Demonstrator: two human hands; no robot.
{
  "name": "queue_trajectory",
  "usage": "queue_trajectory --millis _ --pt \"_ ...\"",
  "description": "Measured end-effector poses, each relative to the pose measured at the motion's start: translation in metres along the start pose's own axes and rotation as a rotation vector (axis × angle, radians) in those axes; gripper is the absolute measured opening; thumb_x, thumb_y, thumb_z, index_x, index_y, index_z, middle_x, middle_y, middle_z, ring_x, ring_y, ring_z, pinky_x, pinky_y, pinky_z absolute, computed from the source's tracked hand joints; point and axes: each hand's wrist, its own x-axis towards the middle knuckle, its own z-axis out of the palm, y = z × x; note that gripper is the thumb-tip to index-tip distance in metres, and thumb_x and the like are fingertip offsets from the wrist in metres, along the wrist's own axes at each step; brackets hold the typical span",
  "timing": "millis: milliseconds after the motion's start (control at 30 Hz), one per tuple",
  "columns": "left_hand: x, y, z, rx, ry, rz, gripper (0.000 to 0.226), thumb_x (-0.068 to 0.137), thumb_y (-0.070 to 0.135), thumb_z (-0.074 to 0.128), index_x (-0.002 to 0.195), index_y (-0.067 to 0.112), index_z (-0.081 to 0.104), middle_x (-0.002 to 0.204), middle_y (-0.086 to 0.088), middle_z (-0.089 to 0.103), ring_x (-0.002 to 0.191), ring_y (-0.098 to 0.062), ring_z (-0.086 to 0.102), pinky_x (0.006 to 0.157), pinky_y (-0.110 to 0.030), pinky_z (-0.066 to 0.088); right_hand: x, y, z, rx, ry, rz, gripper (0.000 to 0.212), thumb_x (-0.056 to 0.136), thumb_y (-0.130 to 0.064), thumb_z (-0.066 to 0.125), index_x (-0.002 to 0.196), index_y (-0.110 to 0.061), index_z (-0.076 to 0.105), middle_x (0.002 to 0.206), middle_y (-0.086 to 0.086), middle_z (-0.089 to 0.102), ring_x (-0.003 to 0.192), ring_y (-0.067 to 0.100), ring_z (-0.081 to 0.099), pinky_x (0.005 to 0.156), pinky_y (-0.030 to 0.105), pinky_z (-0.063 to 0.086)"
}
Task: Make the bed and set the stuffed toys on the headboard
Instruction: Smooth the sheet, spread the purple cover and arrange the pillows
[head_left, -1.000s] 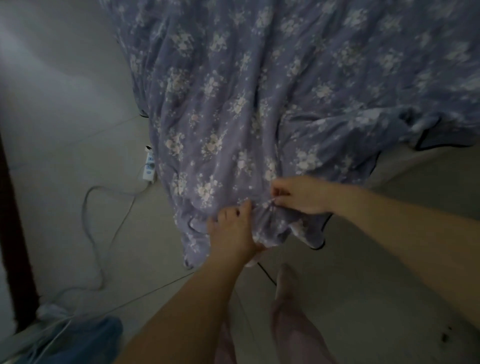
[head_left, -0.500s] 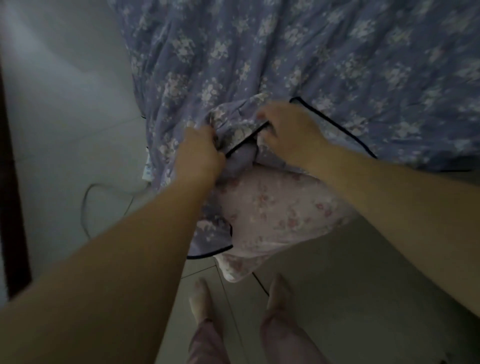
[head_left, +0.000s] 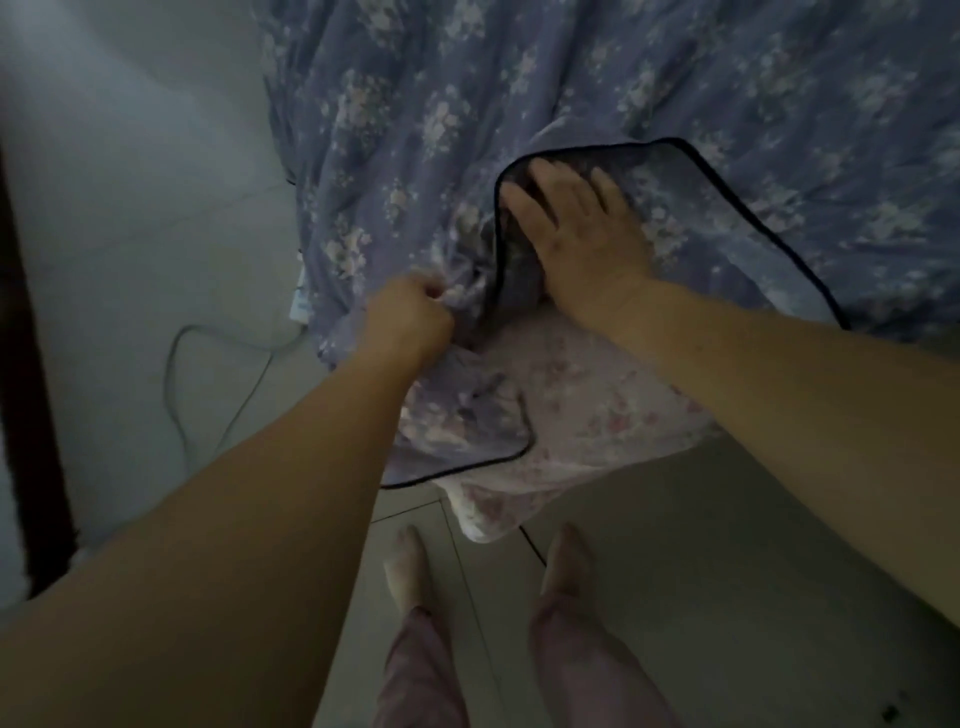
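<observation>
A blue floral quilt (head_left: 597, 93) with dark piping covers the bed, and its corner is folded back on top. Below the fold a pink floral sheet (head_left: 587, 410) wraps the mattress corner. My left hand (head_left: 410, 317) grips a bunch of the quilt at the bed's corner. My right hand (head_left: 576, 228) lies flat with spread fingers on the folded-back flap, pressing it down. No stuffed toys or headboard are in view.
A pale tiled floor (head_left: 701, 545) lies below the bed. A grey cable (head_left: 208, 374) loops on the floor at the left, by a white power strip (head_left: 301, 306) half under the quilt. A dark wooden upright (head_left: 31, 364) stands at the far left. My feet (head_left: 410, 566) stand close to the bed corner.
Both hands lifted the hanging quilt corner up onto the bed, baring the pink sheet. My right hand has since let go and flattened on the flap, while my left dropped lower.
</observation>
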Motion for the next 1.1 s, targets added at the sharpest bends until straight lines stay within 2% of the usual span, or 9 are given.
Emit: queue_trajectory --millis 67,133,233,300,400,500,600,833,1100 --pt "-0.014 0.007 -0.011 -0.060 -0.224 0.029 0.020 0.093 0.002 0.046 0.097 0.000 0.065 0.098 -0.017 0.057 0.097 -0.024 0.053 0.080 -0.028 0.040 0.002 -0.003 -0.004 -0.075 0.137 -0.050 0.072 0.088 -0.012 0.055 0.149 -0.022 0.017 0.154 0.015 0.019 0.142 0.031 0.020 0.115 0.051 0.017" --pt "-0.032 0.008 -0.020 0.087 -0.435 0.016 0.030 0.091 -0.002 0.046 0.117 0.001 0.060 0.112 -0.018 0.056 0.110 -0.027 0.053 0.087 -0.025 0.040 -0.001 -0.003 -0.006 -0.163 0.357 -0.142 0.069 0.076 -0.016 0.063 0.138 -0.021 0.033 0.140 0.016 0.032 0.128 0.032 0.033 0.105 0.054 0.034" --pt "-0.060 0.000 -0.030 0.304 -0.672 0.012 0.049 0.085 -0.001 0.050 0.132 0.013 0.052 0.129 -0.012 0.051 0.121 -0.030 0.047 0.098 -0.031 0.042 -0.005 -0.002 -0.012 -0.290 0.530 -0.319 0.058 0.081 -0.013 0.054 0.135 -0.019 0.034 0.136 0.014 0.027 0.125 0.032 0.031 0.104 0.052 0.025" --pt "-0.079 -0.007 -0.033 0.421 -0.798 0.089 0.048 0.088 0.006 0.046 0.134 0.018 0.050 0.136 -0.011 0.048 0.120 -0.029 0.048 0.100 -0.033 0.040 -0.013 -0.006 -0.020 -0.302 0.547 -0.438 0.062 0.079 -0.010 0.062 0.135 -0.018 0.036 0.136 0.015 0.039 0.121 0.032 0.046 0.097 0.050 0.037" --pt "-0.093 -0.021 -0.022 0.556 -0.901 0.155 0.041 0.088 0.019 0.048 0.129 0.015 0.054 0.134 -0.011 0.051 0.116 -0.030 0.049 0.101 -0.039 0.041 -0.035 -0.030 -0.044 -0.277 0.147 -0.562 0.085 0.073 -0.006 0.071 0.145 -0.027 0.031 0.116 0.008 0.062 0.078 0.027 0.065 0.055 0.028 0.043" --pt "-0.102 -0.037 -0.018 0.655 -0.930 0.230 0.038 0.091 0.020 0.045 0.127 0.011 0.053 0.135 -0.014 0.049 0.117 -0.032 0.048 0.100 -0.039 0.040 -0.063 -0.043 -0.060 -0.267 -0.534 -0.412 0.068 0.091 -0.007 0.046 0.146 -0.039 0.024 0.128 0.000 0.055 0.097 0.025 0.059 0.062 0.033 0.044" --pt "-0.110 -0.056 -0.026 0.636 -0.902 0.253 0.037 0.093 0.023 0.043 0.127 0.012 0.053 0.134 -0.013 0.049 0.116 -0.029 0.047 0.095 -0.033 0.036 -0.081 -0.045 -0.065 -0.143 -0.594 -0.274 0.048 0.088 -0.012 0.051 0.129 -0.038 0.053 0.116 -0.003 0.063 0.094 0.022 0.060 0.074 0.037 0.054" --pt "-0.126 -0.091 -0.023 0.746 -0.922 0.311 0.038 0.097 0.017 0.039 0.134 0.015 0.048 0.139 -0.010 0.046 0.123 -0.028 0.045 0.100 -0.032 0.034 -0.117 -0.066 -0.053 0.057 -0.951 -0.048 0.025 0.081 -0.024 0.065 0.106 -0.017 0.064 0.093 0.003 0.065 0.078 0.019 0.057 0.068 0.029 0.048" --pt "-0.153 -0.119 0.015 0.669 -1.012 0.230 0.052 0.094 0.017 0.049 0.144 0.021 0.034 0.148 -0.008 0.038 0.132 -0.028 0.041 0.105 -0.033 0.036 -0.155 -0.065 0.003 0.232 -1.053 -0.010 0.038 0.085 -0.023 0.059 0.123 -0.020 0.059 0.113 0.006 0.063 0.089 0.022 0.056 0.079 0.033 0.048"
